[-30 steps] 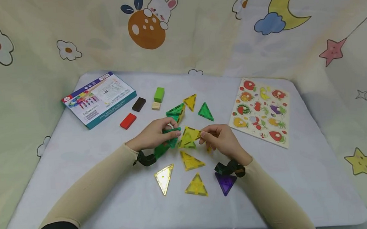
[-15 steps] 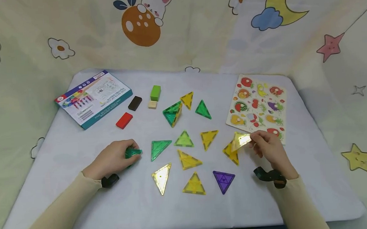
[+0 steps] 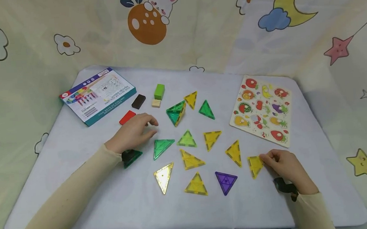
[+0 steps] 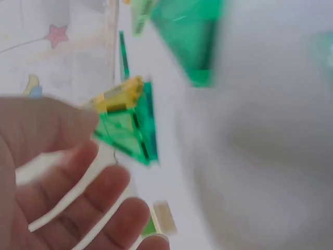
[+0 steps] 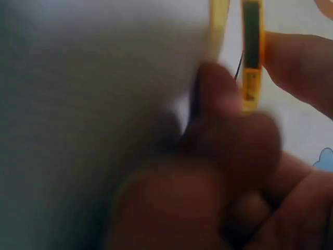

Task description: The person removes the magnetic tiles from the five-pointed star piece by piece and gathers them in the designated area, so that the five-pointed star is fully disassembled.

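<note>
Several flat magnetic triangle tiles lie spread on the white table (image 3: 80, 192). My right hand (image 3: 265, 160) pinches the edge of a yellow triangle tile (image 3: 255, 165) that lies on the table at the right front; the right wrist view shows the tile's yellow edge (image 5: 251, 57) between blurred fingers. My left hand (image 3: 150, 127) hovers with relaxed fingers and holds nothing, just left of a small green and yellow tile pyramid (image 3: 176, 113) (image 4: 125, 125). A dark green tile (image 3: 131, 157) lies by my left wrist. A green tile (image 3: 161, 147) and a purple tile (image 3: 225, 181) lie among the yellow ones.
A game box (image 3: 97, 95) sits at the back left, with red (image 3: 127, 117), brown (image 3: 138, 101), green (image 3: 159, 91) and small wooden (image 3: 156, 103) blocks beside it. A fruit puzzle board (image 3: 261, 110) lies at the right. Patterned cloth walls surround the table.
My left hand let go of the dark green tile and moved up toward the pyramid. My right hand lowered its yellow tile flat onto the table at the right front.
</note>
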Demonstrator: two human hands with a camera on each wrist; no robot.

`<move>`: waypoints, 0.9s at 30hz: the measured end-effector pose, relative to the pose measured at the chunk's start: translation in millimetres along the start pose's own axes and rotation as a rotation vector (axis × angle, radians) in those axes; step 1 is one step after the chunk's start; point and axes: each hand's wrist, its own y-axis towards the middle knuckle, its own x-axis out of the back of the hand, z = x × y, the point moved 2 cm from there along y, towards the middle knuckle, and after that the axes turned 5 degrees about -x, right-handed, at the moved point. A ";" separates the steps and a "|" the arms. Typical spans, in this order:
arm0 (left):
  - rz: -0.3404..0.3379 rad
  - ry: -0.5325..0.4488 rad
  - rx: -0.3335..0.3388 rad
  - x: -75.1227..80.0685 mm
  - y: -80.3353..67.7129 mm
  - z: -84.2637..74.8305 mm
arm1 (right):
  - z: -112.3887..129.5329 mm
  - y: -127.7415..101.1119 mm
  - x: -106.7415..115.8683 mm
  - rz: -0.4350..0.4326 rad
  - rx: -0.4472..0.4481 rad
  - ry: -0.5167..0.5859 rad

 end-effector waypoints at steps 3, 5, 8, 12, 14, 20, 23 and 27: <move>0.001 -0.037 0.009 0.0 33.7 -8.9 | 1.5 1.3 -1.7 -0.047 -0.038 -0.071; -0.004 -0.033 0.004 -0.9 52.7 -11.7 | 6.0 3.0 -1.2 -0.065 -0.046 -0.091; -0.011 -0.009 0.012 -2.9 75.4 -10.4 | 24.0 7.7 -0.6 -0.116 0.020 -0.066; 0.028 0.016 0.021 -6.5 92.7 -5.0 | 64.4 18.8 -2.8 -0.141 0.178 0.023; 0.057 0.021 0.021 -8.3 96.2 -3.4 | 87.8 25.5 -5.2 -0.115 0.253 0.058; 0.084 -0.045 0.026 -12.6 97.3 -4.8 | 161.9 49.3 -13.6 -0.052 0.415 0.072; 0.070 -0.085 0.033 -15.8 98.2 -5.4 | 199.5 64.8 -19.8 -0.027 0.452 0.070; 0.054 -0.114 0.023 -20.1 100.6 -9.3 | 238.7 83.7 -30.0 0.011 0.425 0.042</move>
